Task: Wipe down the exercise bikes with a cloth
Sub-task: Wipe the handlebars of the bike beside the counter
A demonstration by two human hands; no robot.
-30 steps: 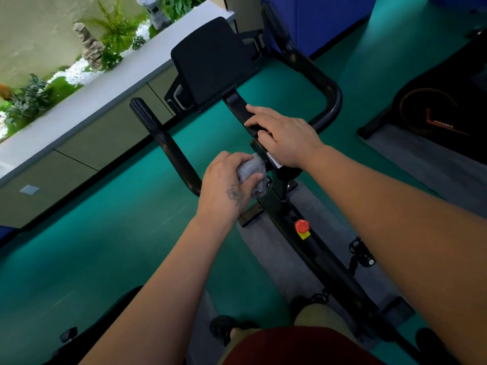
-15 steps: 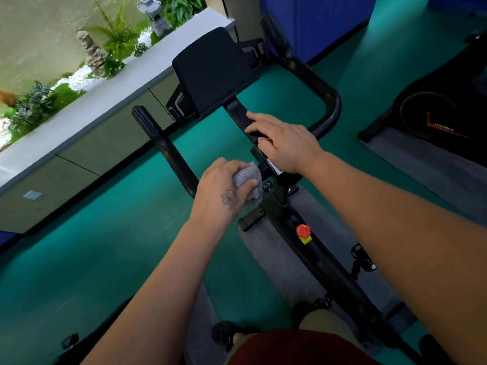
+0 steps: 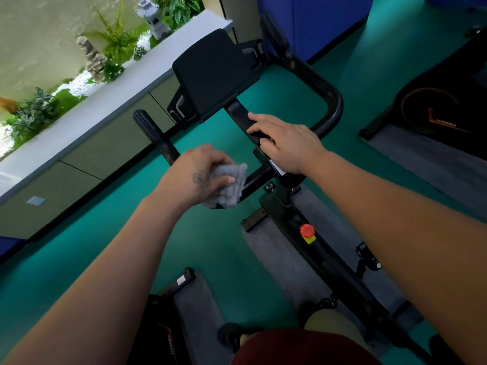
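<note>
A black exercise bike stands in front of me, its console tilted up at the top. My left hand grips a grey cloth wrapped around the left handlebar near the central stem. My right hand rests on the middle bar below the console, fingers bent over it. The right handlebar loop curves behind that hand. A red knob sits on the frame below.
A second black bike stands on a grey mat at the right. Another machine's base lies low on the left. A white ledge with plants runs along the left. Green floor surrounds the bike. My legs and shoes show at the bottom.
My left hand has slid the cloth leftward along the handlebar, away from the stem, exposing the bar's junction. My right hand stays on the middle bar. The view shifted slightly.
</note>
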